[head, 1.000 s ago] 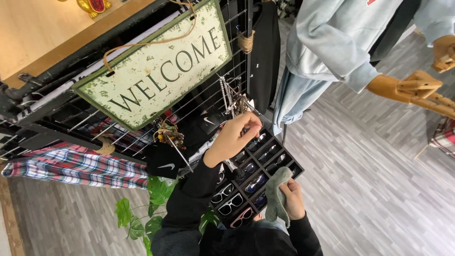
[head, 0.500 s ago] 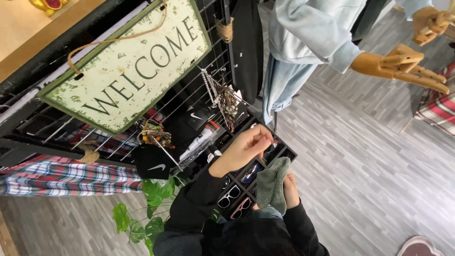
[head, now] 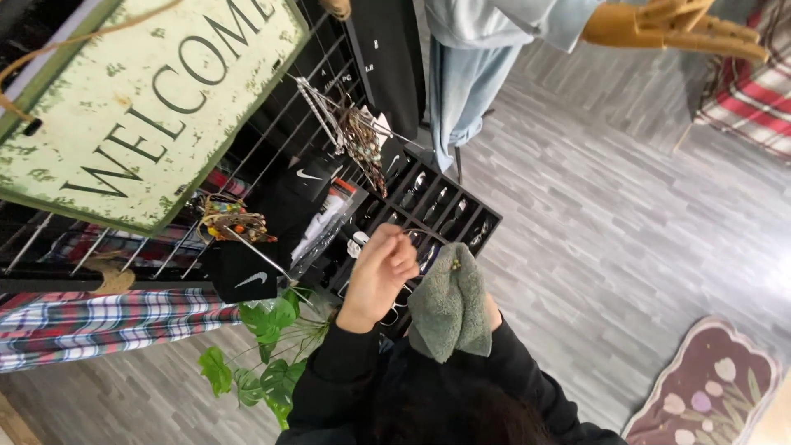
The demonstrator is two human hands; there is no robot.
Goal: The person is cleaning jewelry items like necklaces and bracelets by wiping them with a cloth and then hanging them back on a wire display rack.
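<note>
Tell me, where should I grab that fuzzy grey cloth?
Probably pinch the cloth at its loose lower end, which hangs free by the dark sleeve, and come in from the open floor side. Its upper part is draped over the right hand, and the left hand and the tray of glasses crowd the other side.
</note>
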